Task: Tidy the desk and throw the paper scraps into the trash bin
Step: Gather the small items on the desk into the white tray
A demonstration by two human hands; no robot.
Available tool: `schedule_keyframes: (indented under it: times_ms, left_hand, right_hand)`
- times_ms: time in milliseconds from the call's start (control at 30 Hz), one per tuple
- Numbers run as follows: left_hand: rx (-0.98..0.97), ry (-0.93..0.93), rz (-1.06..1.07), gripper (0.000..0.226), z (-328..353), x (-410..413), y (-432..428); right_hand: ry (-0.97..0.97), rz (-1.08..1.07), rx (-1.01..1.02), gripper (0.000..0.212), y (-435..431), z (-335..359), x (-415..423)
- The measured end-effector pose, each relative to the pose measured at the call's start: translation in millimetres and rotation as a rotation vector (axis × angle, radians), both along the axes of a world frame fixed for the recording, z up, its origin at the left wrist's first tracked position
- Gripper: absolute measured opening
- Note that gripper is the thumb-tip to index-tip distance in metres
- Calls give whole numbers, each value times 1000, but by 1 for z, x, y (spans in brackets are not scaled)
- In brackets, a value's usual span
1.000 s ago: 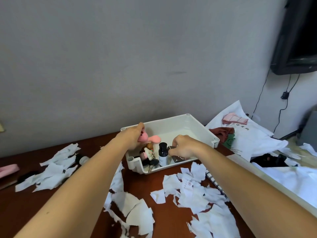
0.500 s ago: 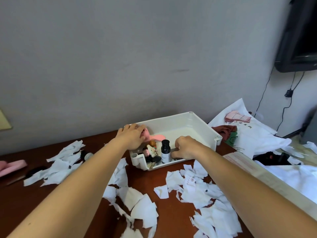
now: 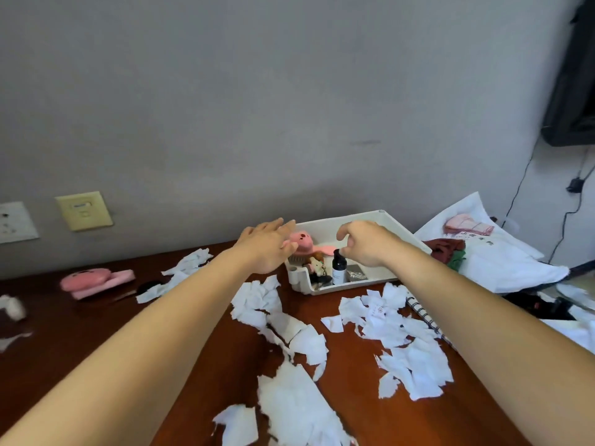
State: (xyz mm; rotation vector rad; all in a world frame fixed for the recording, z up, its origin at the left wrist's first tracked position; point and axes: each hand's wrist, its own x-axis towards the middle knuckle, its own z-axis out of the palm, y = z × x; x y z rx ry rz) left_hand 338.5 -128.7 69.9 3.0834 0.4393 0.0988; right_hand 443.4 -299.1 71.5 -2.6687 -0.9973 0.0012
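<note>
Torn white paper scraps [image 3: 402, 336] lie in heaps across the dark wooden desk [image 3: 96, 326], more of them in the middle [image 3: 289, 336] and at the left [image 3: 186, 268]. A white plastic tray [image 3: 399, 239] stands at the desk's back edge. It holds a pink plush toy [image 3: 302, 243], a small dark bottle [image 3: 338, 268], a keychain figure [image 3: 317, 267] and a small silver item [image 3: 355, 273]. My left hand [image 3: 269, 246] hovers over the tray's left end, fingers spread, empty. My right hand [image 3: 367, 243] hangs above the bottle, fingers loosely curled, holding nothing. No trash bin is in view.
A pink case [image 3: 93, 280] and a small black object [image 3: 149, 286] lie on the desk's left. A spiral notebook [image 3: 425, 317] sits under scraps at the right. White bags with clothes [image 3: 502, 259] pile up beyond the desk's right edge. Wall sockets [image 3: 83, 210] and cables [image 3: 576, 194] sit behind.
Both hands have lifted out of the tray and let go of what they held there. The pink plush and the silver item now rest in the tray. The view shifted left.
</note>
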Motion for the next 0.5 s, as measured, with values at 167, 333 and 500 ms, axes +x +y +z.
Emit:
schedule_keyframes:
  times_ms: [167, 333, 500]
  left_hand:
    - [49, 91, -25, 57, 19, -58, 6]
    - [29, 141, 28, 58, 20, -125, 22]
    - [33, 185, 82, 58, 13, -200, 28]
  right_hand:
    - [-60, 139, 13, 37, 20, 23, -53]
    - [-51, 283, -40, 33, 45, 22, -113]
    - [43, 456, -107, 34, 67, 8, -174]
